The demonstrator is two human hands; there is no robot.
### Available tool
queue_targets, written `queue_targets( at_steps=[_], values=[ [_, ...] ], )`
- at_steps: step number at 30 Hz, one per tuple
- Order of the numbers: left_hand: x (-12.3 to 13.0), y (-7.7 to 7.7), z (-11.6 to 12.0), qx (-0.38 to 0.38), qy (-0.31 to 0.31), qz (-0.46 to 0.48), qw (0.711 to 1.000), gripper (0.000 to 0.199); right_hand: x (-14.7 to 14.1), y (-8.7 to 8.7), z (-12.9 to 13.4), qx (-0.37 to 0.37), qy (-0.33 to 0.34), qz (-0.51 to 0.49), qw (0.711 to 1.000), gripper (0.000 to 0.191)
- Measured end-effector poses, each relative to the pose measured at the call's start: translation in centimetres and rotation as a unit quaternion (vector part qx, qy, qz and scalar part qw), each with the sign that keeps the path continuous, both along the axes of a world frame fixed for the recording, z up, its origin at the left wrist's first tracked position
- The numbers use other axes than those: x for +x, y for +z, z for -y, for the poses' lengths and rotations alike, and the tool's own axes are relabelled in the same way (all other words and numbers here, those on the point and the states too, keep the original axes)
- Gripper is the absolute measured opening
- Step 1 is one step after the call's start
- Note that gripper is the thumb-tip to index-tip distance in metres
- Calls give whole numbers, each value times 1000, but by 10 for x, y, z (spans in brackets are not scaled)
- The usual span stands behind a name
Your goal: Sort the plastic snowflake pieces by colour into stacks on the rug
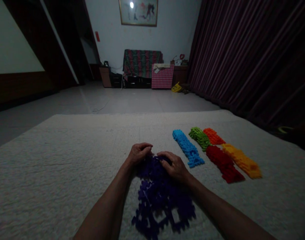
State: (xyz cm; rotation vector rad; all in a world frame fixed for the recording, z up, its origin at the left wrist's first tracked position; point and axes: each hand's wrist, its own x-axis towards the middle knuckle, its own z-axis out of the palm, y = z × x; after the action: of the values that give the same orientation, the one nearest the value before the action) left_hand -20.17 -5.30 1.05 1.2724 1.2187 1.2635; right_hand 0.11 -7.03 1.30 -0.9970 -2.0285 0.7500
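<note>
A heap of dark purple interlocking toy pieces [158, 196], flat with notched edges, lies on the pale cover in front of me. Some have square openings in them. At the heap's far left end my left hand [140, 153] is closed, thumb and fingers together at the purple pieces. Across from it, my right hand [174, 165] curls its fingers over the far right end of the same heap. The two hands are close but apart. What exactly each set of fingertips grips is partly hidden.
To the right lie rows of similar pieces: blue [188, 148], green [200, 137], orange [214, 136], red [223, 163] and yellow [242, 160]. The pale cover [67, 173] ends before a tiled floor [132, 101]. A dark curtain [232, 50] hangs at right; cloth-draped furniture stands against the far wall.
</note>
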Motion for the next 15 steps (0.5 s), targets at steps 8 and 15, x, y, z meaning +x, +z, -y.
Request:
queue_targets(
  at_steps=[8,15],
  values=[
    [3,-4,-8,-41,92,113,988,42,2,-3,-12,-43,-66,-40,996,24],
    [5,-6,-11,-23,98,102,990,35,0,-4,-14,-56,-94,-46,993,31]
  ],
)
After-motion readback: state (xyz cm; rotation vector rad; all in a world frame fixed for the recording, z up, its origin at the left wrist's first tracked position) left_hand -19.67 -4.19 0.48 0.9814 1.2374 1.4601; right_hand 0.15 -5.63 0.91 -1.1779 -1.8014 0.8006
